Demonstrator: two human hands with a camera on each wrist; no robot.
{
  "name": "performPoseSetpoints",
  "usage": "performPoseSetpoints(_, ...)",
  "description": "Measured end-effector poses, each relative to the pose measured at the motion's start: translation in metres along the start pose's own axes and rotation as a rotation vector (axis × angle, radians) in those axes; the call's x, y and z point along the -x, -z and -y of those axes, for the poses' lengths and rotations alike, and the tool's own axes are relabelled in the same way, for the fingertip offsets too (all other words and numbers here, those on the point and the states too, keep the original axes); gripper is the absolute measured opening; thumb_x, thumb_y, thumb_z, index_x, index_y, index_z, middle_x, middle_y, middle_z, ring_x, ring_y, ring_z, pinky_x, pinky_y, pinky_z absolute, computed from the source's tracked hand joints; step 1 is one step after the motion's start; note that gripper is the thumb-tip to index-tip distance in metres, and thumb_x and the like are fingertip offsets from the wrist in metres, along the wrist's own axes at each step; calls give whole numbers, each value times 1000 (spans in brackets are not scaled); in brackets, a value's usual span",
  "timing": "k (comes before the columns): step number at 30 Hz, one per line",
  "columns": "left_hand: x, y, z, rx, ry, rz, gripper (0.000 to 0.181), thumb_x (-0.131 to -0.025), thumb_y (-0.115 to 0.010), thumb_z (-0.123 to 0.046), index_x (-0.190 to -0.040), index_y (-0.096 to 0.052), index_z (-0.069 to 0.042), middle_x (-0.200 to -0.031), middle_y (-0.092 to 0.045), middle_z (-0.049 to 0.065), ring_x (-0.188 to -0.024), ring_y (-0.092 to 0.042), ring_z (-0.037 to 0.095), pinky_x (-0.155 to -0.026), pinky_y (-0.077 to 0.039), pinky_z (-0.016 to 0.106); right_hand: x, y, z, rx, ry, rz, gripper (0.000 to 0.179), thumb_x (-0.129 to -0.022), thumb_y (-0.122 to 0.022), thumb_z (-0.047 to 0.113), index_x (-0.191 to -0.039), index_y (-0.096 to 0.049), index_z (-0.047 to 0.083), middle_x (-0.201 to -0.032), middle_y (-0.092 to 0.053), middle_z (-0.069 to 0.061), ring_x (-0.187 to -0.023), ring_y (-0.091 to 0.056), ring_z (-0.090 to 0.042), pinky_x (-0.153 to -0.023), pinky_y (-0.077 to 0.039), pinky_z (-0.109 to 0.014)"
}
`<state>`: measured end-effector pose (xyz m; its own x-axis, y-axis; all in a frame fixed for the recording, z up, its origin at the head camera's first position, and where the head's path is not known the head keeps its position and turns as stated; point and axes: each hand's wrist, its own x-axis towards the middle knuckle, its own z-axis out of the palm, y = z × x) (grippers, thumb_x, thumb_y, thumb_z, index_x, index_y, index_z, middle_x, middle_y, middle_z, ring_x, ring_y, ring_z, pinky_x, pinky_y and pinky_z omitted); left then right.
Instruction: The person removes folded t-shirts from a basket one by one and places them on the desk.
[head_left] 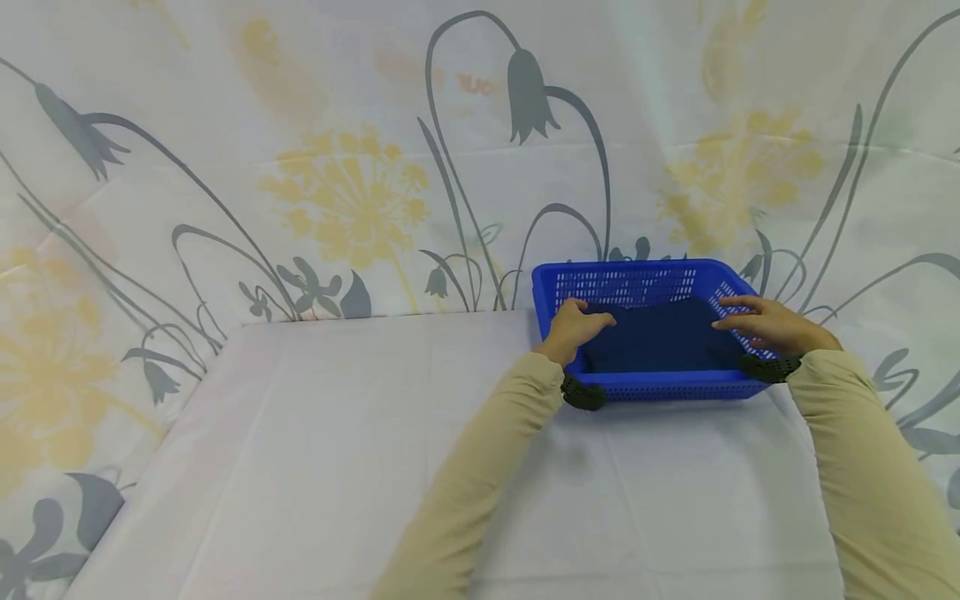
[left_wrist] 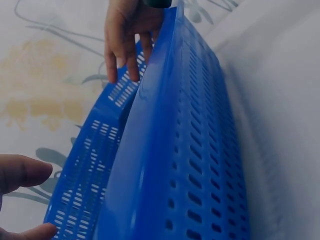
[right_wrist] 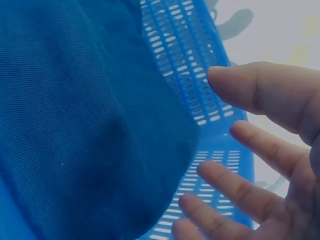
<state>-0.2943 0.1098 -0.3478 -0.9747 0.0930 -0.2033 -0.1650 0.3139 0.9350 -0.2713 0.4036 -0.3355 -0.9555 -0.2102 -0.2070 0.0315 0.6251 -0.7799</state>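
Note:
A dark blue piece of fabric (head_left: 660, 333) lies folded inside a blue plastic basket (head_left: 660, 385) with slotted walls. Over the basket's left side is my left hand (head_left: 574, 330), thumb and fingers apart with nothing between them. My right hand (head_left: 776, 323) hovers at the right side, fingers spread and pointing inward. The right wrist view shows the fabric's ribbed weave (right_wrist: 75, 110) and rounded edge close to the right fingertips (right_wrist: 212, 170), with a gap between. In the left wrist view, the basket's rim (left_wrist: 145, 120) hides the fabric.
The basket stands on a white-covered table (head_left: 360, 450), toward its back right. Behind it hangs a white cloth backdrop (head_left: 480, 200) printed with grey and yellow flowers. Both forearms, in beige sleeves (head_left: 480, 467), reach across the table from the front.

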Motion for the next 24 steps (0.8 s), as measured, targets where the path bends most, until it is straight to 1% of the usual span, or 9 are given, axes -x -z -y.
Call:
performPoseSetpoints(2,-1,-3,2,18,13,-2,55,-84,-75,-21,-131,-51,-7,-132,-53,12,-122,-50,27,-97,-43,42,-1,0,0,3,-10,-10,65,-100,-51,17,-147,-16,-13,-120,-46,-26,-86,-54,-20,-73,-50,-31)
performPoseSetpoints(5,-3,-9,4,53,46,-9,57,-84,-75,-20,-134,-49,-8,-134,-51,12,-124,-48,28,-98,-42,43,0,0,2,11,-35,1,66,-100,-51,19,-147,-16,-11,-116,-47,-23,-79,-50,-18,-62,-45,-24)
performPoseSetpoints(9,-4,-15,6,82,79,-9,60,-85,-75,-20,-136,-47,-9,-136,-50,13,-126,-47,29,-100,-41,44,2,1,3,45,-57,58,70,-102,-48,24,-149,-10,-11,-145,-16,-41,-120,-39,-51,-80,-48,-35)
performPoseSetpoints(12,-4,-18,9,99,87,-1,59,-84,-76,-19,-135,-48,-8,-135,-50,13,-126,-47,30,-100,-41,45,1,1,1,59,-70,74,71,-101,-48,24,-149,-8,-10,-147,-9,-42,-126,-29,-59,-81,-48,-37)
performPoseSetpoints(15,-5,-21,12,116,102,12,58,-84,-75,-18,-133,-48,-7,-134,-50,14,-126,-46,30,-100,-40,45,-1,0,-1,57,-87,61,71,-100,-51,25,-149,-11,-8,-134,-32,-37,-98,-57,-40,-68,-47,-30)
performPoseSetpoints(17,-6,-23,13,123,120,15,58,-83,-76,-17,-133,-47,-7,-133,-50,14,-126,-46,30,-101,-40,45,-3,-1,-1,54,-93,50,70,-99,-53,25,-148,-14,-7,-119,-41,-28,-72,-50,-21,-59,-43,-27)
performPoseSetpoints(19,-8,-24,13,126,143,23,59,-83,-76,-17,-133,-47,-6,-134,-49,14,-127,-45,30,-101,-39,45,-4,-1,-1,68,-93,57,71,-99,-53,26,-148,-14,-8,-118,-40,-29,-71,-51,-21,-59,-43,-28)
performPoseSetpoints(22,-10,-25,14,117,180,41,64,-83,-76,-19,-137,-45,-8,-138,-46,13,-130,-42,29,-103,-38,45,-5,1,0,118,-92,84,73,-98,-52,28,-147,-12,-10,-136,-27,-42,-106,-54,-51,-70,-49,-35)
performPoseSetpoints(24,-12,-26,14,110,198,53,66,-83,-76,-20,-139,-43,-8,-141,-44,12,-132,-39,29,-104,-36,44,-7,1,1,121,-65,106,74,-98,-52,25,-146,-11,-14,-144,-7,-45,-124,-25,-65,-88,-47,-50)
